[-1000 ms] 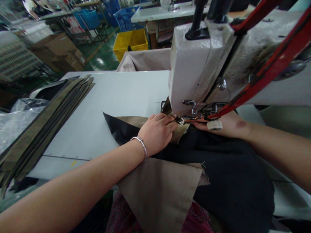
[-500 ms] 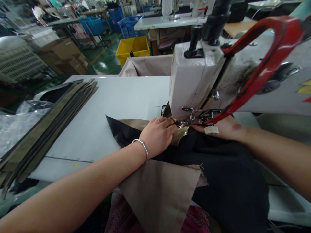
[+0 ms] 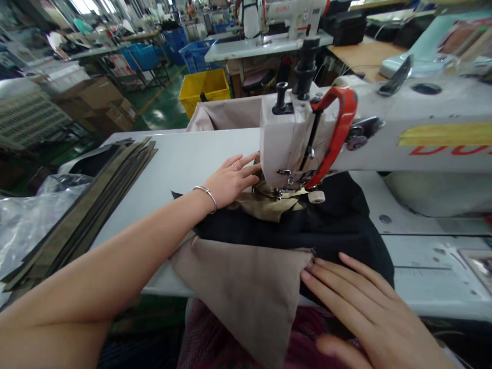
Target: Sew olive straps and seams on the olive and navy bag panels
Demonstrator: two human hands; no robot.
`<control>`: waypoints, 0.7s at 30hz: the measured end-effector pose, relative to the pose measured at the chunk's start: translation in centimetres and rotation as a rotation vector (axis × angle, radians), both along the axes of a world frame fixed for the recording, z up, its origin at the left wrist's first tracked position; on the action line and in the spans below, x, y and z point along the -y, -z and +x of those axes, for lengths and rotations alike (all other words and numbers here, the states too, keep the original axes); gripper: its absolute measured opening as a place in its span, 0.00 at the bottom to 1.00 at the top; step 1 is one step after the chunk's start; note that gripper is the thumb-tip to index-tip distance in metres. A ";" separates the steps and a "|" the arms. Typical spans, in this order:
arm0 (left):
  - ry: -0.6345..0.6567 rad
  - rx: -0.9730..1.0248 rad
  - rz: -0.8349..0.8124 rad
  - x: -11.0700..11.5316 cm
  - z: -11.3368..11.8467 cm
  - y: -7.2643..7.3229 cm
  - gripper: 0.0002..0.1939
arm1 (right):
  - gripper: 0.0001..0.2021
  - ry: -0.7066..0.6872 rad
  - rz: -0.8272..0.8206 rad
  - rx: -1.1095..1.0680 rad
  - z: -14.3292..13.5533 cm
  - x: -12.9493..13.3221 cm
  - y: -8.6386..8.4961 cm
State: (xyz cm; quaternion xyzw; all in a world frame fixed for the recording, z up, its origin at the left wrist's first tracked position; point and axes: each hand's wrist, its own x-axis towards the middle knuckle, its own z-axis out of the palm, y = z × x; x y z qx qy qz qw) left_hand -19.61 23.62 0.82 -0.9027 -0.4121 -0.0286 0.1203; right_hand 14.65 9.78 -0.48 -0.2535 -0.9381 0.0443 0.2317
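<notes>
My left hand, with a silver bangle at the wrist, reaches to the left side of the sewing machine. Its fingers are stretched and spread over an olive-brown fabric piece that lies under the presser foot. Beneath that piece, black fabric covers the table around the needle. A beige fabric panel hangs over the front edge toward my lap. My right hand is open, palm down, its fingertips at the panel's right corner and over the black fabric.
A stack of olive and black fabric strips lies on the left of the white table, beside clear plastic wrap. Behind the table stands a yellow bin. The red guard curves beside the machine head.
My right hand has come out from behind the needle to the front right of the fabric. My left hand has slid left and away, its fingers spreading. The view has shifted back from the machine.
</notes>
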 end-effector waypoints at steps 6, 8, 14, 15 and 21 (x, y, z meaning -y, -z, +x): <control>-0.051 -0.157 -0.033 3.5 2.2 -0.2 0.09 | 0.15 0.105 -0.074 0.157 2.1 -6.8 1.6; -0.067 -0.171 -0.061 6.2 3.8 -0.6 0.06 | 0.13 0.134 -0.094 0.171 3.4 -10.7 1.4; -0.054 -0.171 -0.111 9.0 6.8 -1.2 0.05 | 0.13 0.150 -0.216 0.135 3.8 -17.1 -0.1; -0.033 -0.170 -0.125 8.8 7.0 -1.2 0.05 | 0.13 0.194 -0.211 0.112 3.4 -16.5 -0.6; 0.039 -0.104 -0.078 8.0 7.7 -0.4 0.08 | 0.16 0.055 -0.044 -0.029 -1.7 -9.8 -2.2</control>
